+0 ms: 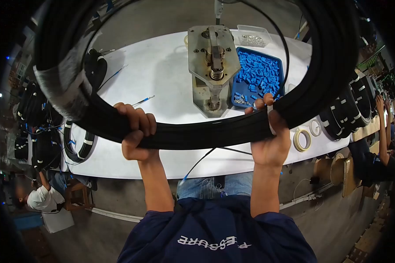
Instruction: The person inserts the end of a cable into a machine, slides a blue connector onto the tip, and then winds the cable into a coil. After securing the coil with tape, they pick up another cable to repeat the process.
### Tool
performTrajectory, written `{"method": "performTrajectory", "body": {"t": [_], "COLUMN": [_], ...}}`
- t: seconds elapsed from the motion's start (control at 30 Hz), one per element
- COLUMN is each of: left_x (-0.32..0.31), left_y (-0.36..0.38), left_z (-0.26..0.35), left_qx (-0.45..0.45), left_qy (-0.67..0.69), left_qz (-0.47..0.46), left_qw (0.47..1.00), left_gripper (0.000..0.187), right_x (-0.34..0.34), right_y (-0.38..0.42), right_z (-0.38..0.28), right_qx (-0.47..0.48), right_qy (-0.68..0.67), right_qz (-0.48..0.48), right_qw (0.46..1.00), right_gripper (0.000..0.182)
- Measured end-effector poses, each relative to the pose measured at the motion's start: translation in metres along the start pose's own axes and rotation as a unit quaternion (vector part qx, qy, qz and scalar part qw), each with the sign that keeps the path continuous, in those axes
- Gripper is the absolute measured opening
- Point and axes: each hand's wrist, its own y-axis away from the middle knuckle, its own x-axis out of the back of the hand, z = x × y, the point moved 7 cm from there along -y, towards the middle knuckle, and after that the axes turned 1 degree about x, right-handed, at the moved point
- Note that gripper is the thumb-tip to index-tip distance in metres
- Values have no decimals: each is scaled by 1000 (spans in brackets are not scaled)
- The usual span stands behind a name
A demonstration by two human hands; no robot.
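Observation:
A large coil of black cable (pixel 206 135) is held up close to the camera, above the table. My left hand (pixel 138 133) is closed round its near side, left of the middle. My right hand (pixel 272 142) grips the same side further right, with a white strip of tape (pixel 271 118) under its fingers. Clear wrap (pixel 63 90) covers the coil's left part. A loose cable end with a blue tip (pixel 184 179) hangs below the coil. Through the ring show a metal press (pixel 214 65) and a blue tray (pixel 234 98) of small blue connectors (pixel 259 70).
Tape rolls (pixel 302 140) lie at the table's right. A clear box (pixel 254 37) of small parts stands behind the tray. More cable coils (pixel 77 140) lie left, and others (pixel 346 107) right. People are at both sides, one in a white shirt (pixel 44 199).

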Motion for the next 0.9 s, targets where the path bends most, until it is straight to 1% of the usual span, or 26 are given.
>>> {"method": "performTrajectory", "body": {"t": [0.03,0.1,0.13,0.17,0.23,0.3,0.33,0.37,0.4,0.43,0.47,0.5,0.53,0.57,0.6,0.63,0.67,0.7,0.77,0.83,0.9], "left_x": [-4,-13,-14,-12,-2,23,37,51,63,76,81,89,97,100,105,109,109,110,114,119,125], "left_y": [-5,-7,-8,-3,4,23,38,51,62,74,80,87,94,98,103,109,116,123,140,153,168], "left_z": [2,9,9,11,1,-13,-20,-30,-39,-47,-50,-58,-66,-67,-69,-71,-70,-67,-60,-56,-57], "left_qx": [-3,-14,-15,-7,20,62,98,116,139,163,163,197,230,231,261,291,294,301,307,304,330], "left_qy": [0,5,10,7,-33,-51,-72,-58,-60,-63,-64,-78,-92,-90,-107,-126,-97,-107,-112,-98,-111], "left_qz": [-3,-10,-9,-7,11,48,105,109,128,148,148,165,181,180,182,184,180,176,196,209,223], "left_qw": [1000,1000,1000,1000,999,996,987,986,980,974,973,963,952,952,942,930,934,931,925,924,911], "left_gripper": [51,50,50,50,50,49,51,53,53,53,53,52,51,51,49,48,47,46,47,46,46], "right_x": [-3,-14,-15,-13,5,26,39,52,61,73,82,87,95,105,113,119,122,121,123,128,136], "right_y": [-4,-3,-2,6,14,29,39,46,51,59,65,70,78,88,96,105,110,114,130,143,154], "right_z": [-1,-7,-8,-5,2,14,19,26,31,37,42,46,50,53,58,60,59,58,56,61,63], "right_qx": [2,30,32,30,22,-17,-37,-57,-58,-74,-88,-88,-108,-129,-155,-155,-147,-139,-153,-175,-176], "right_qy": [-1,1,-7,-8,19,77,94,109,110,103,96,96,113,130,155,155,166,177,175,177,188], "right_qz": [-4,-26,-22,-14,56,134,159,181,183,214,242,242,279,316,310,310,311,312,327,320,324], "right_qw": [1000,999,999,999,998,988,982,976,975,969,961,962,948,931,925,925,924,923,916,914,910], "right_gripper": [33,39,44,44,47,51,50,49,49,47,45,45,42,40,38,38,37,37,35,34,33]}}
